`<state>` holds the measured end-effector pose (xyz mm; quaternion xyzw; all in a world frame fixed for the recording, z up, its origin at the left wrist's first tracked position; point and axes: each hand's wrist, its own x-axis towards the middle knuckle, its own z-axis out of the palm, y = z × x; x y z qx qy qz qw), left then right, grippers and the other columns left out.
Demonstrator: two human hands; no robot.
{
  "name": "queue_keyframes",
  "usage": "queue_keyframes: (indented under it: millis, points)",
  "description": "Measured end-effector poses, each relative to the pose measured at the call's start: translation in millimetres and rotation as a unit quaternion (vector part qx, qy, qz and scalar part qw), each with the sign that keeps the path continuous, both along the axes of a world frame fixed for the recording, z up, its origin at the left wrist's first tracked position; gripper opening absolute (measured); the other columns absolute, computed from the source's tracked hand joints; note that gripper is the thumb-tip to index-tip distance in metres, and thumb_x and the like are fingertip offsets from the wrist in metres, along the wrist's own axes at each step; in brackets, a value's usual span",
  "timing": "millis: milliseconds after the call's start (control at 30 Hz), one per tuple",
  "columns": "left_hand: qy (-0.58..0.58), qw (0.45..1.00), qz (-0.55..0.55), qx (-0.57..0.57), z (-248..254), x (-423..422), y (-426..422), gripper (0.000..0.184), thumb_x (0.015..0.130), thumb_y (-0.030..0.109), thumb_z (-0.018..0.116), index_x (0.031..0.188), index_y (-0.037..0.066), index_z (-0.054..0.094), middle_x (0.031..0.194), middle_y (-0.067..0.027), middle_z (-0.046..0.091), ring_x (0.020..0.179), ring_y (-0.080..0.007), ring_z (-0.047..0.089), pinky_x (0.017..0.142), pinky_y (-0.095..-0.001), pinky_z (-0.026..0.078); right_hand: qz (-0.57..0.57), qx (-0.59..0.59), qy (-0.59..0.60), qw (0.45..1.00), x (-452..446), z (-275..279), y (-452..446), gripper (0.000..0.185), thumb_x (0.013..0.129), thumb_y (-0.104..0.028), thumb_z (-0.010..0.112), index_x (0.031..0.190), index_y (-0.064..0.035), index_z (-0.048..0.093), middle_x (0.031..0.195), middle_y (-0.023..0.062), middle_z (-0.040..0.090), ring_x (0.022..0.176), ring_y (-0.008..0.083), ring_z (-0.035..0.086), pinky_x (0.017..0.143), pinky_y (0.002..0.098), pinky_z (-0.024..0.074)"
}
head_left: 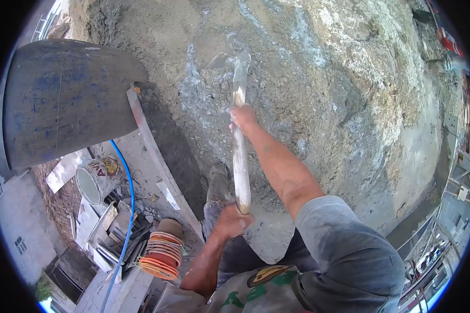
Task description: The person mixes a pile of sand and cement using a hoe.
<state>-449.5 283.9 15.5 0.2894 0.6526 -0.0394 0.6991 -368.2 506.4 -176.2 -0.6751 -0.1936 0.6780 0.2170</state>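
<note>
I hold a long-handled hoe [242,167] with both hands. My right hand [244,117] wraps around the upper part of its pale wooden handle, nearer the head. My left hand [231,221] is closed around the butt end, close to my body. The hoe's grey head [241,61] points away from me and lies against wet grey mortar [277,130], which coats it. Part of the blade is hard to make out in the mix. The mortar spreads around the tool, with paler dry powder on the right.
A large dark drum [73,99] stands at left, beside a board edge [154,148]. A blue hose [131,193] runs past a white bucket [91,182], scrap pieces [102,229] and stacked orange buckets [162,253]. Metal frames [433,250] are at lower right. My boot [219,185] stands near the mortar.
</note>
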Motion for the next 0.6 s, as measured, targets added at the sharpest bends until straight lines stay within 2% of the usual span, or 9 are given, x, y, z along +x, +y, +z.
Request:
queue_keyframes:
  millis: [67,133,267,333,367,400,433,500,600]
  points:
    - [-0.006,0.995,0.051,-0.088,24,26,-47,0.018,0.067,0.016,0.07,0.071,0.001,0.059,0.058,-0.004,0.056,0.051,-0.0128,0.054,0.047,-0.0306,0.042,-0.018,0.01,-0.003,1.0,22,20,-55,0.028,0.076,-0.012,0.062,0.089,0.012,0.057,0.074,0.0188,0.062,0.051,0.0262,0.062,0.041,0.0375,0.0497]
    - [-0.003,0.995,0.06,-0.08,55,65,-99,0.018,0.068,0.016,0.071,0.069,0.003,0.058,0.058,-0.0032,0.055,0.05,-0.0115,0.052,0.046,-0.0291,0.041,-0.003,0.004,0.035,0.999,52,36,-109,0.032,0.077,-0.013,0.063,0.094,0.0121,0.055,0.074,0.0198,0.062,0.052,0.0269,0.063,0.041,0.038,0.0494]
    - [0.017,0.996,0.09,-0.013,116,169,-166,0.017,0.069,0.015,0.07,0.067,0.005,0.056,0.057,-0.0009,0.053,0.05,-0.0092,0.051,0.046,-0.0269,0.039,0.02,0.009,-0.023,0.999,132,115,-169,0.033,0.077,-0.015,0.066,0.096,0.0085,0.052,0.074,0.0154,0.06,0.053,0.0232,0.061,0.041,0.0354,0.0496]
    - [-0.053,0.987,0.151,-0.025,126,206,-212,0.021,0.069,0.017,0.07,0.077,0.003,0.058,0.065,-0.002,0.056,0.058,-0.0107,0.053,0.053,-0.0284,0.044,0.053,0.011,-0.021,0.998,173,150,-201,0.033,0.077,-0.015,0.067,0.097,0.006,0.051,0.074,0.0124,0.058,0.054,0.0205,0.059,0.042,0.0337,0.0496]
    - [-0.063,0.985,0.158,-0.009,128,218,-226,0.026,0.069,0.02,0.071,0.081,0.001,0.059,0.067,-0.0036,0.057,0.06,-0.0118,0.055,0.057,-0.0291,0.045,0.053,0.026,-0.036,0.998,188,173,-209,0.032,0.077,-0.014,0.067,0.096,0.0026,0.049,0.075,0.0088,0.055,0.053,0.0172,0.055,0.042,0.0309,0.0486]
    - [-0.072,0.985,0.159,0.007,128,223,-239,0.032,0.069,0.022,0.072,0.086,-0.001,0.059,0.07,-0.0052,0.058,0.063,-0.013,0.056,0.061,-0.0297,0.047,0.027,0.053,-0.022,0.998,199,185,-212,0.032,0.076,-0.014,0.067,0.096,0.0021,0.048,0.075,0.0086,0.055,0.054,0.0168,0.055,0.042,0.0306,0.0483]
    - [-0.075,0.988,0.134,0.005,124,224,-253,0.035,0.068,0.024,0.073,0.091,0.001,0.06,0.076,-0.008,0.062,0.069,-0.0157,0.059,0.066,-0.0311,0.048,0.0,0.079,-0.01,0.997,209,193,-215,0.032,0.076,-0.014,0.067,0.097,0.0016,0.047,0.076,0.0084,0.055,0.054,0.0165,0.055,0.041,0.0303,0.048]
    - [-0.054,0.993,0.082,0.069,116,222,-255,0.036,0.068,0.025,0.073,0.092,0.002,0.061,0.079,-0.009,0.064,0.072,-0.0177,0.061,0.068,-0.032,0.049,-0.034,0.122,0.011,0.992,231,216,-214,0.032,0.076,-0.012,0.067,0.096,0.0001,0.046,0.074,0.0077,0.054,0.053,0.0161,0.055,0.041,0.0297,0.0473]
    - [-0.075,0.984,0.038,0.154,59,207,-214,0.038,0.067,0.027,0.074,0.096,0.005,0.062,0.084,-0.0102,0.067,0.078,-0.0208,0.064,0.072,-0.0338,0.049,-0.062,0.189,0.098,0.975,244,250,-162,0.03,0.075,-0.01,0.066,0.095,-0.0022,0.046,0.068,0.0061,0.053,0.048,0.0163,0.055,0.04,0.0297,0.0475]
